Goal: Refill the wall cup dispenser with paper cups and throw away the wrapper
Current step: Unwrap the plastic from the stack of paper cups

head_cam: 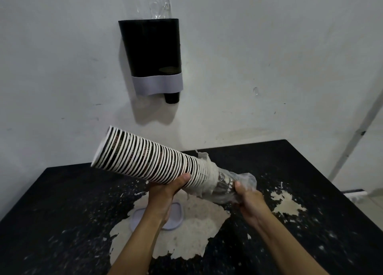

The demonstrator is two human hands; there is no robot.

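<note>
The left hand (165, 188) grips a long stack of black-and-white striped paper cups (145, 157) above the black tabletop (62, 212); the right hand (247, 198) pinches its crumpled clear plastic wrapper (230, 183). The black wall cup dispenser (151, 52) hangs at 12 o'clock.

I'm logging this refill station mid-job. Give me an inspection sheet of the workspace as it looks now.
Surface: black table, coating worn off in pale patches.
Job's things: cup stack held tilted, bare except its narrow end inside the plastic wrapper; wall dispenser with one cup at its outlet.
Clutter: pale lid lying on the table under the left arm.
Hands: left hand grips the stack; right hand grips the wrapper.
Cables: nothing seen.
Surroundings: scuffed white wall.
</note>
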